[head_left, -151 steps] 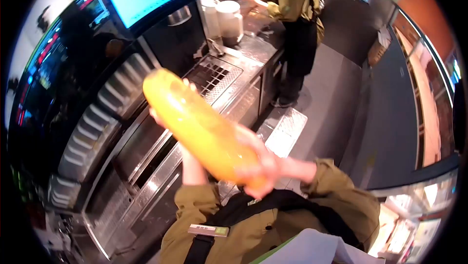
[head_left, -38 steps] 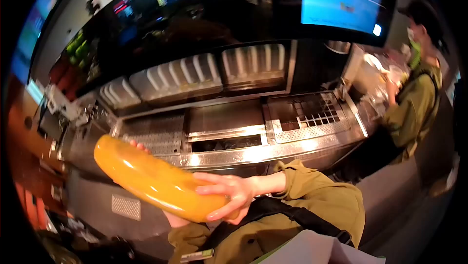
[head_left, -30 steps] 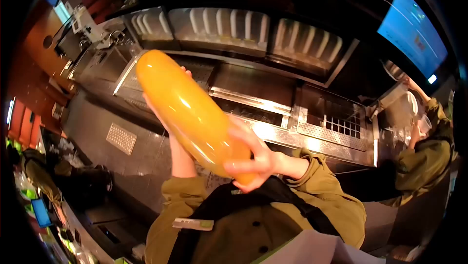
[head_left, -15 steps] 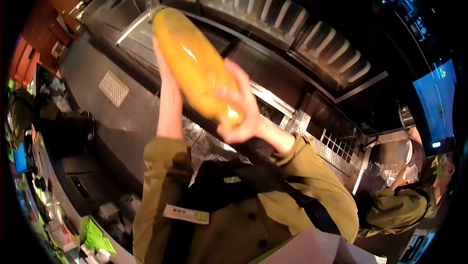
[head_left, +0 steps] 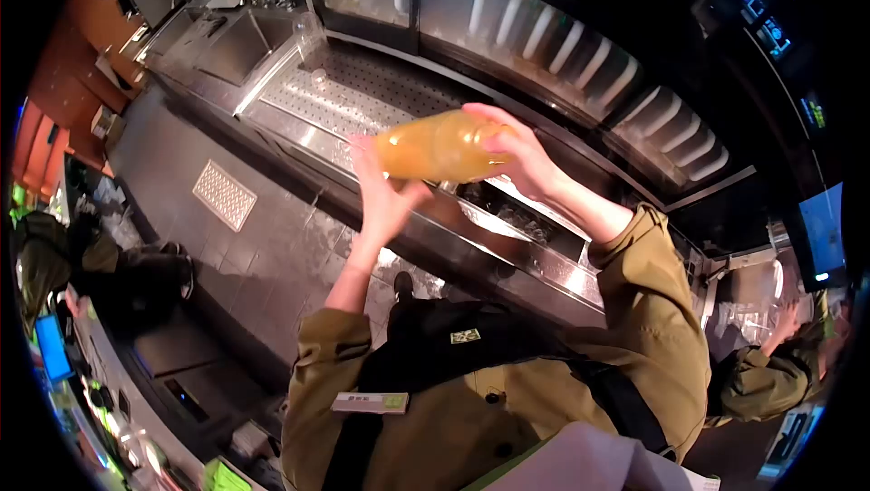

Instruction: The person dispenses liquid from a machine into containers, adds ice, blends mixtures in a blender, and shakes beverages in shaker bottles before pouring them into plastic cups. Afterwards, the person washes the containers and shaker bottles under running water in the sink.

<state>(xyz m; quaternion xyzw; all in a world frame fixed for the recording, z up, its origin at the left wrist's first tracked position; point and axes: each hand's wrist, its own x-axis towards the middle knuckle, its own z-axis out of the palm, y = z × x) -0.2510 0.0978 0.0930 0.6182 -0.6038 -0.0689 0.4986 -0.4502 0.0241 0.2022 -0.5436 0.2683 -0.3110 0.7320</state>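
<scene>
A clear container of cloudy orange-yellow liquid [head_left: 430,148], shaped like a drink shaker, lies nearly sideways in the air over the steel counter. My right hand [head_left: 526,157] is wrapped round its right end, fingers over the top. At the opposite end, my left hand [head_left: 381,184] holds it, with the palm against that end and the thumb below. Under the container runs the counter's front edge [head_left: 453,219], with a perforated drain board [head_left: 353,83] behind it.
A sink with taps [head_left: 240,42] stands at the back left. Upright containers with pale handles [head_left: 544,29] line a shelf behind the counter. A co-worker's sleeve [head_left: 766,382] shows at right, another person [head_left: 118,255] at left. A pale grate [head_left: 225,194] lies on the floor.
The container has swung from a steep slant to nearly level and come lower. Both hands still hold it, now at its two ends. My view has shifted too.
</scene>
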